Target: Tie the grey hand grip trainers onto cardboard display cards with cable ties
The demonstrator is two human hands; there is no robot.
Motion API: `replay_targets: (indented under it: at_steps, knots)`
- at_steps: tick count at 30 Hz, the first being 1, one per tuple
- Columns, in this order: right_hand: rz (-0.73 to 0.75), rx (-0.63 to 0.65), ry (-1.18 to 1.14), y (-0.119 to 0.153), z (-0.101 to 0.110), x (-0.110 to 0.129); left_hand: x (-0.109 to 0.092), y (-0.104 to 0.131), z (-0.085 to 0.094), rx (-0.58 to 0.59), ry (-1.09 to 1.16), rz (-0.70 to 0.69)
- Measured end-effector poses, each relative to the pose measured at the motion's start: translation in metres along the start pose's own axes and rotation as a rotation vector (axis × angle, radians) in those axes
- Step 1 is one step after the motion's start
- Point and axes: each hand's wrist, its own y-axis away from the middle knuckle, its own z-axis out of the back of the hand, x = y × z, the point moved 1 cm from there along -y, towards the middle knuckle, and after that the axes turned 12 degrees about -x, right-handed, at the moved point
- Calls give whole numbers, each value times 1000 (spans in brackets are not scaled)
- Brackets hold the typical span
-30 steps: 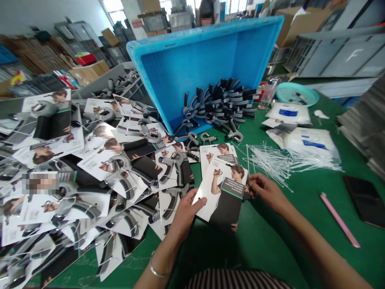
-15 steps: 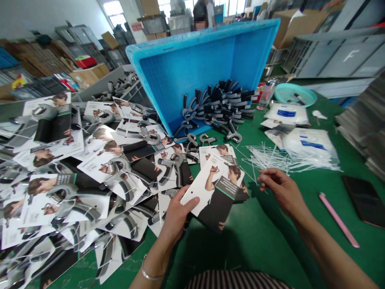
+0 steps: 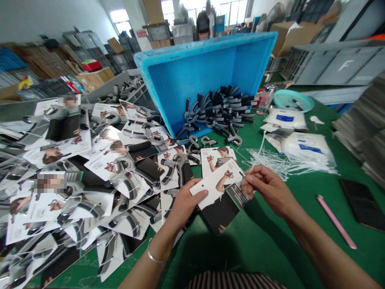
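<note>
My left hand (image 3: 187, 200) pinches the left edge of a printed card (image 3: 221, 204), white above and black below, with a small hole near my thumb. At the card's right edge is my right hand (image 3: 264, 186), its fingers closed on a thin white cable tie (image 3: 263, 141) that points up. Beneath and behind the held card lie more cards (image 3: 212, 157). A heap of white cable ties (image 3: 267, 162) is spread just beyond my right hand. Several grey and black hand grips fastened on cards (image 3: 126, 172) cover the table to the left.
A tilted blue crate (image 3: 192, 76) holds loose hand grips (image 3: 222, 106). On the right are plastic bags (image 3: 309, 150), a turquoise plate (image 3: 309, 105), a pink stick (image 3: 337, 222) and a dark phone-like object (image 3: 362, 202). A person (image 3: 203, 26) is behind the crate.
My right hand has moved left from the heap to the card's edge with a tie. The card has turned slightly in my left hand, and the view has shifted a little.
</note>
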Motion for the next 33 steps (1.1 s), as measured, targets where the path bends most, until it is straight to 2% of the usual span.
replay_targets:
  at_steps: [3,5,6,7,9,11,14,18,20,23,26,28,30,31,33]
  knots:
    - [-113,123,14,9,-17,-2,-12,-9,3,-210,-278,-304]
    - [-196,217,16,19,-30,-8,-23,-5,1,-332,-398,-523]
    - [-239,274,10,25,-36,-11,-27,-1,-1,-326,-399,-578]
    - [-279,327,2,31,-41,-15,-31,6,-4,-263,-362,-577]
    - [-339,418,-15,42,-50,-21,-33,20,-11,-53,-221,-435]
    - [-370,472,-32,49,-56,-26,-29,32,-17,102,-65,-240]
    - [-425,559,-63,52,-60,-29,-20,40,-18,147,90,-53]
    - [-475,662,-83,53,-61,-33,-12,41,-14,196,158,68]
    - [-422,617,-84,53,-61,-34,-11,40,-13,198,165,68]
    - [-322,474,-106,50,-60,-34,-10,41,-15,91,77,10]
    - [-264,331,-90,46,-60,-33,-10,43,-21,-11,-173,-164]
    - [-233,255,-42,44,-60,-32,-9,45,-23,-15,-312,-282]
    - [-208,208,10,43,-60,-31,-8,45,-22,0,-343,-339]
    - [-198,195,28,42,-60,-30,-7,42,-20,-27,-333,-361]
    - [-179,171,42,41,-58,-30,-5,31,-11,-178,-314,-411]
